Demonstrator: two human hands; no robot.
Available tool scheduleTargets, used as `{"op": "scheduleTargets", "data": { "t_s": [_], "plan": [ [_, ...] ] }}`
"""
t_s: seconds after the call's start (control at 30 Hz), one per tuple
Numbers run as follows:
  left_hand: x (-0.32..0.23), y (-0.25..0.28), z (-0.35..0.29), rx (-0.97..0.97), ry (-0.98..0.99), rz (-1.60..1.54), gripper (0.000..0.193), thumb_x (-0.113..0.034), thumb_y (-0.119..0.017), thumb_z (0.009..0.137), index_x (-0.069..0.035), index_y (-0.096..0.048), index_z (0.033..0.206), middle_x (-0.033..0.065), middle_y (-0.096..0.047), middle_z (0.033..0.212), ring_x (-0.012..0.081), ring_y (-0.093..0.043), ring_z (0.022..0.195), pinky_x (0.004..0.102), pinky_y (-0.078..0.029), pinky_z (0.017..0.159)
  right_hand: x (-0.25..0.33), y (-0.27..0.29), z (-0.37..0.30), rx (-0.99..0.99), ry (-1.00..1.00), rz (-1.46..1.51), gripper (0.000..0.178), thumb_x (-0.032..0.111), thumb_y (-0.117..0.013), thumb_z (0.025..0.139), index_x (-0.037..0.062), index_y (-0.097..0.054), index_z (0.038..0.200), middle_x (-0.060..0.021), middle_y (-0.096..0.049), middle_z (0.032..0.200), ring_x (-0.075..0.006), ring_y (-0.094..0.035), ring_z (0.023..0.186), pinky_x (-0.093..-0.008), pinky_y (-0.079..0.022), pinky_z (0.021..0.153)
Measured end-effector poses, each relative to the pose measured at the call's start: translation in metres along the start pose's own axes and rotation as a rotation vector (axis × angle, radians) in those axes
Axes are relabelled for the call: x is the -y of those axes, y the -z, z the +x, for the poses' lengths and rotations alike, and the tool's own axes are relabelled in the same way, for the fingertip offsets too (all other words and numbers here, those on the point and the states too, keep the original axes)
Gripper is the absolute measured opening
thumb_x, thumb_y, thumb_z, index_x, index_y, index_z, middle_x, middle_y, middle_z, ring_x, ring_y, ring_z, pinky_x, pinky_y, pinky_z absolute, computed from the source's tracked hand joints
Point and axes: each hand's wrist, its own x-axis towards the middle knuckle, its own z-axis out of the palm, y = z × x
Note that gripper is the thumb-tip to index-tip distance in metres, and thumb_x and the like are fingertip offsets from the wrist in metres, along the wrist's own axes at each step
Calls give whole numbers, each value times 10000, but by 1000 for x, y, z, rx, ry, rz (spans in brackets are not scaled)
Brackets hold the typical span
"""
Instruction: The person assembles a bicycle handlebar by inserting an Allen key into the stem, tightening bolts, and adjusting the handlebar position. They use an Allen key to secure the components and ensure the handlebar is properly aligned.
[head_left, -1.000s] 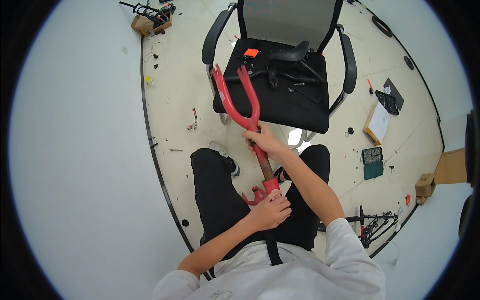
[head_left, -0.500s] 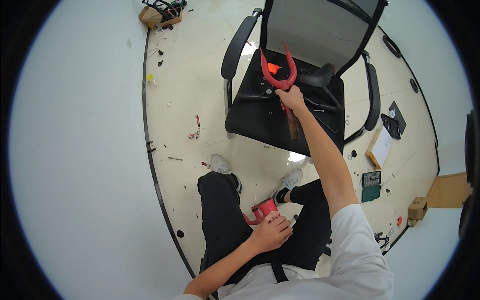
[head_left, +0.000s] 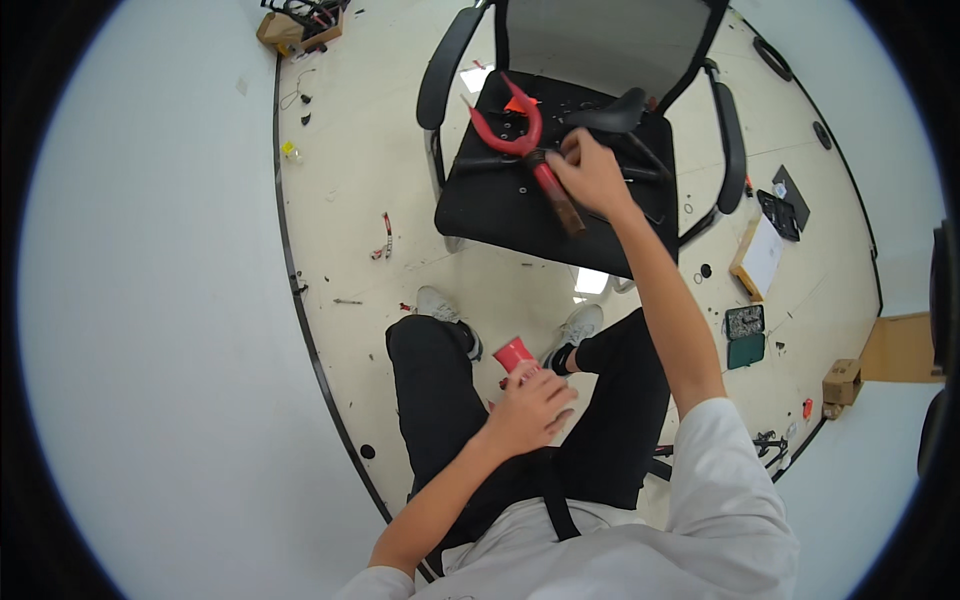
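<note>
On the black seat of the office chair [head_left: 480, 205] lies a red bicycle fork [head_left: 513, 143], its two legs toward the backrest and its brown, worn-looking tube toward me. My right hand [head_left: 592, 178] hovers just right of the fork's tube, fingers loosely bent and apart, slightly blurred, with nothing in them. Between my knees, my left hand [head_left: 530, 408] is closed round a red bicycle frame part [head_left: 514, 354] with a wide tube end; most of it is hidden under the hand.
Beside the fork lie a black bicycle saddle [head_left: 612, 113], dark tubes, an orange piece [head_left: 520, 104] and small rings. On the floor: a red-and-silver lever [head_left: 386, 238], a green case of small parts [head_left: 745, 350], a white-topped board [head_left: 758, 258] and a cardboard box [head_left: 842, 382].
The fork has come down onto the seat, shifting left and tilting. My right hand has let go of it and moved to its right. My left hand has risen slightly with the frame part.
</note>
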Motion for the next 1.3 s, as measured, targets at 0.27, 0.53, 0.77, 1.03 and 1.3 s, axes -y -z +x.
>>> {"op": "scheduleTargets", "data": {
  "t_s": [0.27, 0.53, 0.77, 1.03, 1.3],
  "plan": [
    [34, 24, 14, -53, 227, -311, 741, -114, -634, 621, -30, -348, 1299, 230, -356, 1438, 394, -375, 1320, 466, -218, 1126, -20, -32, -260, 342, -409, 951, 448, 226, -691, 903, 49, -538, 1286, -105, -635, 1103, -150, -636, 914, -285, -550, 684],
    [14, 39, 18, 204, 158, -181, 722, -124, -640, 650, -37, -359, 1309, 202, -397, 1423, 364, -411, 1297, 457, -235, 1123, 3, -56, -286, 135, -232, 539, 506, 137, -807, 751, -13, -594, 1185, -67, -668, 844, -110, -617, 690, -269, -527, 669],
    [37, 65, 29, 351, 88, 307, 549, -143, -805, 612, -82, -567, 1103, 112, -627, 1035, 317, -600, 999, 441, -414, 965, 5, -46, -285, 174, -167, 682, 479, 118, -846, 704, -8, -635, 1115, -87, -649, 811, -140, -616, 650, -289, -494, 607],
    [59, 78, 65, 327, 94, 500, 465, -203, -833, 647, -104, -588, 1029, 113, -649, 895, 351, -650, 798, 440, -514, 732, 7, -52, -232, 120, -11, 649, 501, 96, -864, 666, 7, -636, 1103, -112, -659, 879, -177, -632, 699, -309, -515, 661],
    [91, 77, 91, 366, 55, 537, 498, -264, -855, 671, -130, -587, 1068, 97, -656, 879, 340, -657, 812, 435, -515, 750, -3, -61, -199, 122, -81, 608, 490, 102, -860, 673, 18, -636, 1100, -96, -673, 910, -174, -637, 699, -309, -526, 665]
  ]
}}
